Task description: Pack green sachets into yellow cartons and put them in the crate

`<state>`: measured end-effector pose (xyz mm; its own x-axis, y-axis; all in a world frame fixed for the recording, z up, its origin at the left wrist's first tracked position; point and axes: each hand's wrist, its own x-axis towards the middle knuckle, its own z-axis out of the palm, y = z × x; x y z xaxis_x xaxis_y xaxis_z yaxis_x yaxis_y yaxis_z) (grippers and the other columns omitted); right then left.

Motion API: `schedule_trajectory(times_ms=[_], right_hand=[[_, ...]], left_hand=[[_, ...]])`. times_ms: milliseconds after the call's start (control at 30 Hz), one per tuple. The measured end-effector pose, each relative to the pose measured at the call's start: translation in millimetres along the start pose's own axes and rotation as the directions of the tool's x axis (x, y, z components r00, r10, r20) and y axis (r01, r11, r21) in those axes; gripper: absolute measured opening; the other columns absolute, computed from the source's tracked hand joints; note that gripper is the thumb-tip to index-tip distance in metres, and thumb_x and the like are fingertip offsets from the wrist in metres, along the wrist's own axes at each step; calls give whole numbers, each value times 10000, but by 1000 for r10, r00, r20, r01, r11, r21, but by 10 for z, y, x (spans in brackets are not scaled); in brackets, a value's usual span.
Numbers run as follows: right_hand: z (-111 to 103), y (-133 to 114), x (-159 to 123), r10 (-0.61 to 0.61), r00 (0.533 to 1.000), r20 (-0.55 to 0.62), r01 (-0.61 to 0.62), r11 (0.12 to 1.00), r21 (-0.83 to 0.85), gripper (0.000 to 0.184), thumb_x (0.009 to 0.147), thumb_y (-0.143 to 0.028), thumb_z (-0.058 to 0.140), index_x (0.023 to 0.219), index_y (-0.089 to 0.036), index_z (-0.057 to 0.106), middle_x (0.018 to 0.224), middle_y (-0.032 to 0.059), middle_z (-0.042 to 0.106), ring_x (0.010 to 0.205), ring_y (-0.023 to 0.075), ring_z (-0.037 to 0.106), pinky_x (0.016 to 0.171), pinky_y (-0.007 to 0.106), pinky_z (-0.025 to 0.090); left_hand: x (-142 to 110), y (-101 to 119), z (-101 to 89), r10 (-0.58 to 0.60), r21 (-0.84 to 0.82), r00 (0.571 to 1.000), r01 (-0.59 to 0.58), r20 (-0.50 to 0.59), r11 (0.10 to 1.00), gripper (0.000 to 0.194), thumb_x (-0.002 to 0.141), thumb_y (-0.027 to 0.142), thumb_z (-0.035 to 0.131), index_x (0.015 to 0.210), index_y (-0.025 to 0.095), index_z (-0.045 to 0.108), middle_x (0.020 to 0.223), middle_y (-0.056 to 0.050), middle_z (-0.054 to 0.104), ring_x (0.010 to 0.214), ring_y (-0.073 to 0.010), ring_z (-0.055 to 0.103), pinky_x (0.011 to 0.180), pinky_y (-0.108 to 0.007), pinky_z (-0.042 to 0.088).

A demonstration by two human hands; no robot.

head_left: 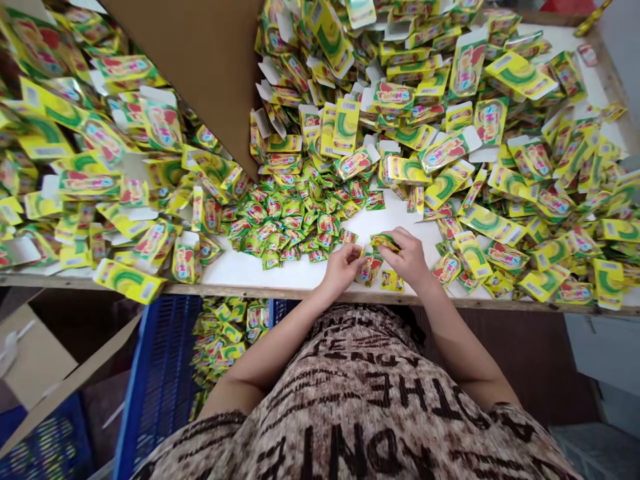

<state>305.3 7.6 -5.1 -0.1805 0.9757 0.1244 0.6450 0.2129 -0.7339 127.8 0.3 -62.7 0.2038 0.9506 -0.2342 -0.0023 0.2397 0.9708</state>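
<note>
My left hand [343,267] and my right hand [407,257] meet near the front edge of the white table [260,270]. Both are closed in a pinch on a small yellow-green carton [383,241] held between them. A loose sachet [370,270] hangs or lies just under my fingers, and another sachet [393,281] lies by my right wrist. A heap of small green-and-red sachets [290,223] spreads just left of my hands. Flat and half-folded yellow-green cartons [500,187] are piled to the right and behind.
A brown cardboard sheet [200,60] leans over the table at the back left, with more cartons [90,160] heaped to its left. Below the table edge stands a blue crate [160,373] holding filled cartons [225,333]. A cardboard box [35,360] sits at lower left.
</note>
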Motion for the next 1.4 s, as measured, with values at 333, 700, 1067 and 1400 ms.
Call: schedule_trajectory(times_ms=[333,700,1067,1400], right_hand=[[-199,-291,145,24,911,411,98,957,-273,130,813,-211,552,887,-170,651,904,65,620,836,197,571,747,285,403],[-217,-299,97,-26,899,437,186,927,-326,180,882,-261,572,1032,-227,666,933,53,596,897,206,568,726,279,381],[-271,-374,261,-41,828,559,297,878,-375,130,838,-297,624,866,-201,708,839,43,626,714,164,553,617,278,313],[-213,-645,238,59,785,616,328,804,-496,144,852,-190,569,873,-144,703,918,125,660,838,230,612,658,306,366]], left_hand=[[-188,86,-37,-45,-143,994,60,103,988,269,717,296,728,844,174,524,758,29,583,699,-102,559,690,-227,454],[-280,60,-59,-49,-99,996,57,79,993,278,773,343,682,864,191,468,711,48,529,650,-102,501,652,-227,414],[-318,83,-52,11,-7,996,-10,92,1000,210,802,312,633,859,203,463,698,50,502,642,-111,489,625,-228,390],[-373,72,-48,82,29,991,-86,108,996,300,849,375,634,1074,192,557,882,-6,636,803,-150,580,743,-254,448]])
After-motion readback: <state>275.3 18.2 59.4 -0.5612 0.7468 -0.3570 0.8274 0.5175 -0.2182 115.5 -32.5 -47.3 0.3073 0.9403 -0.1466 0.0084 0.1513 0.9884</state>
